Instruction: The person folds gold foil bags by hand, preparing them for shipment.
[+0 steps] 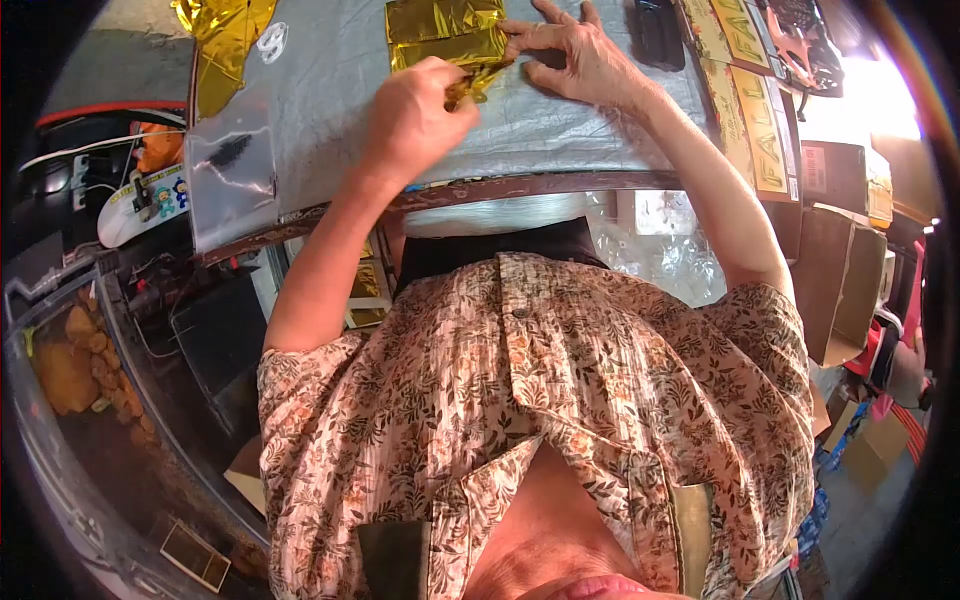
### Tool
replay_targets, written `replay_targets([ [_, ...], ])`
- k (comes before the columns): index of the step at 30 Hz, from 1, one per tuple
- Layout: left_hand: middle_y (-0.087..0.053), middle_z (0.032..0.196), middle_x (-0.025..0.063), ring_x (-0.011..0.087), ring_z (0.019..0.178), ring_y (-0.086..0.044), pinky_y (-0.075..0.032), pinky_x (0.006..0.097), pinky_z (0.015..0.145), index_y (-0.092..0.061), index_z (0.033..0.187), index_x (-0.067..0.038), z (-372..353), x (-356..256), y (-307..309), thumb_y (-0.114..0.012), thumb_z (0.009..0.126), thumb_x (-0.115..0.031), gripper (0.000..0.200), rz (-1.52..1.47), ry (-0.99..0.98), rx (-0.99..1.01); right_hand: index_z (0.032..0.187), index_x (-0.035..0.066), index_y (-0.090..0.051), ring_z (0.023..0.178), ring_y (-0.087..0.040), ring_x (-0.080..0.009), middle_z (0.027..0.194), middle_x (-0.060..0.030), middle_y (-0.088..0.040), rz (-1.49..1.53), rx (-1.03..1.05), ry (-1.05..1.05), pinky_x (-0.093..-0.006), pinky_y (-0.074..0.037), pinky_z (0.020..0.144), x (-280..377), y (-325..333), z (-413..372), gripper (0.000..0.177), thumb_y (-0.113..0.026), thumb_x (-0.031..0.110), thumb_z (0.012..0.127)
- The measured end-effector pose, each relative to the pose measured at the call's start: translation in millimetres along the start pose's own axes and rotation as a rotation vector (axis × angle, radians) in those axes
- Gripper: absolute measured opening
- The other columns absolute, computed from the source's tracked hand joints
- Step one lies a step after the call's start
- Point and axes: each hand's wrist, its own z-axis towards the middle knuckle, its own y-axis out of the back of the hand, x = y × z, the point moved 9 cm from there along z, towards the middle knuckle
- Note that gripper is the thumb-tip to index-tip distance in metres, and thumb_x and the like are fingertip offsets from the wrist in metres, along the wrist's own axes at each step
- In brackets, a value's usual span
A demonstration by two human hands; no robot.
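A shiny gold foil sheet (445,30) lies creased on the silver-grey covered table (330,110). My left hand (418,120) is closed on the crumpled near edge of the foil, its fingertips pinching it. To the right, my right hand (575,60) rests with its fingers spread, the fingertips touching the foil's right edge and the table cover. Another piece of gold foil (225,45) hangs over the table's far left corner.
A clear plastic sheet (232,175) lies at the table's left edge, with a small white coil (271,42) beyond it. A black tray (657,35) and printed packs (745,130) are on the right. Cardboard boxes (840,285) stand beside the table.
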Motion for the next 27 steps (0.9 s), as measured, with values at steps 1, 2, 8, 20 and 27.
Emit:
replay_targets([
  [1, -0.072, 0.108, 0.0199, 0.0368, 0.096, -0.073, -0.059, 0.0419, 0.084, -0.075, 0.102, 0.001, 0.3, 8.3, 2.2, -0.073, 0.082, -0.020, 0.029, -0.046, 0.034, -0.008, 0.113, 0.017, -0.076, 0.149, -0.035, -0.0516, 0.135, -0.0097, -0.071, 0.013, 0.076, -0.003, -0.0833, -0.003, 0.115, -4.0, -4.9, 1.6, 0.028, -0.069, 0.023, 0.087],
  [2, -0.072, 0.109, 0.0208, 0.0368, 0.095, -0.073, -0.059, 0.0415, 0.084, -0.075, 0.105, 0.000, 0.4, 14.5, 3.4, -0.074, 0.081, -0.021, 0.032, -0.093, 0.067, -0.018, 0.114, 0.018, -0.076, 0.149, -0.035, -0.0516, 0.136, -0.0085, -0.070, 0.025, 0.151, -0.005, -0.0832, -0.004, 0.115, -0.9, -7.7, 4.0, 0.027, -0.071, 0.026, 0.089],
  [8, -0.074, 0.097, 0.0194, 0.0354, 0.091, -0.074, -0.059, 0.0409, 0.081, -0.073, 0.106, 0.000, -2.6, 11.3, 1.0, -0.080, 0.081, -0.029, 0.040, -0.176, 0.146, -0.018, 0.119, 0.023, -0.077, 0.149, -0.036, -0.0520, 0.140, -0.0057, -0.068, -0.003, -0.018, -0.019, -0.0840, -0.005, 0.114, 5.2, -1.4, 4.4, 0.025, -0.072, 0.032, 0.096],
  [20, -0.069, 0.067, 0.0200, 0.0396, 0.067, -0.071, -0.057, 0.0463, 0.064, -0.076, 0.091, -0.005, -3.8, 11.3, -1.6, -0.074, 0.087, -0.031, 0.026, -0.073, 0.318, -0.171, 0.112, 0.017, -0.077, 0.144, -0.042, -0.0533, 0.130, -0.0039, -0.074, 0.090, -0.331, 0.407, -0.0812, -0.009, 0.116, 14.0, 0.7, -7.1, 0.022, -0.071, 0.029, 0.095],
  [27, -0.070, 0.070, 0.0213, 0.0396, 0.067, -0.071, -0.058, 0.0467, 0.064, -0.079, 0.092, -0.007, -4.1, 31.3, -11.0, -0.072, 0.086, -0.032, 0.026, -0.165, 0.419, -0.080, 0.116, 0.017, -0.077, 0.147, -0.039, -0.0528, 0.135, -0.0074, -0.070, -0.020, -0.109, -0.127, -0.0818, -0.008, 0.116, 9.2, -6.8, 9.2, 0.027, -0.071, 0.033, 0.094],
])
